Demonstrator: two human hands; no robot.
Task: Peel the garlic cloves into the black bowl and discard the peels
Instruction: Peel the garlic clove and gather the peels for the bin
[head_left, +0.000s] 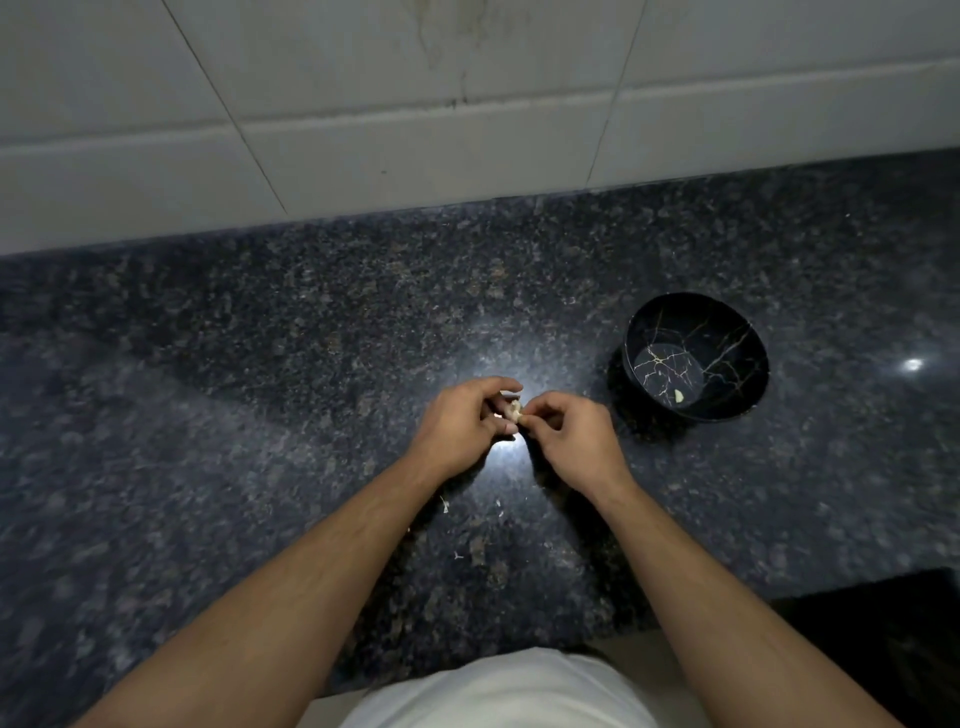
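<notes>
A small pale garlic piece (513, 409) is held above the dark granite counter, between both hands. My left hand (462, 426) grips it with curled fingers and thumb. My right hand (566, 431) pinches its right side with fingertips. The black bowl (727, 332) with gold crack lines stands to the right of my hands, apart from them. One peeled clove (678, 396) lies on the bowl's bottom. Most of the garlic is hidden by my fingers.
Small white peel scraps (445, 504) lie on the granite counter (260, 389) near my forearms. A white tiled wall (415, 130) rises behind the counter. A dark opening (883, 649) sits at the counter's lower right edge.
</notes>
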